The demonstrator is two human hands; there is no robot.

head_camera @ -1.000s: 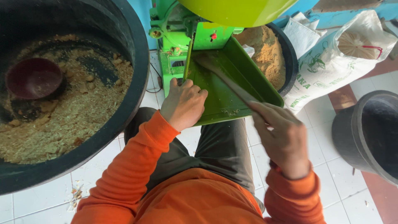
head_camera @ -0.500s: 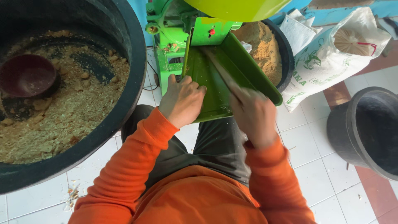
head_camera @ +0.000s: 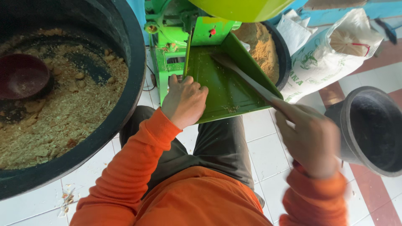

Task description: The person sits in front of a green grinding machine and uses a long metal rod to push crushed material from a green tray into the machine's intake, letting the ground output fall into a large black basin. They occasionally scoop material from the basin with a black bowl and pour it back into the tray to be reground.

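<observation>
1. A green metal chute tray (head_camera: 228,90) slopes down from a green machine (head_camera: 173,42) toward the person's lap, its lower edge above the dark trousers (head_camera: 220,144).
2. A few crumbs (head_camera: 230,109) lie near the tray's lower edge; the rest of its floor is bare green.
3. A long, thin stick (head_camera: 247,79) lies slantwise across the tray, its far end up near the machine's outlet and its near end in the right hand (head_camera: 312,140).
4. The right hand is blurred, off the tray's lower right corner; its fingers are curled together round the stick's end.
5. The left hand (head_camera: 184,100) rests on the tray's left rim, fingers bent and close together, gripping the edge beside the machine body.
6. Both arms wear orange sleeves (head_camera: 138,163).
7. A yellow-green hopper (head_camera: 243,6) sits above the machine at the top edge of the view.
8. To the left stands a large black tub (head_camera: 121,104) holding coarse tan crumbly feed (head_camera: 71,109), with a dark red bowl (head_camera: 23,77) lying in it.
9. Behind the tray's right wall, a second black tub (head_camera: 282,50) is heaped with fine tan meal.
10. Just right of that tub lean white printed sacks (head_camera: 331,54), and nearer, at the right edge, stands a dark bucket (head_camera: 370,129) on the white tiled floor (head_camera: 268,150).
</observation>
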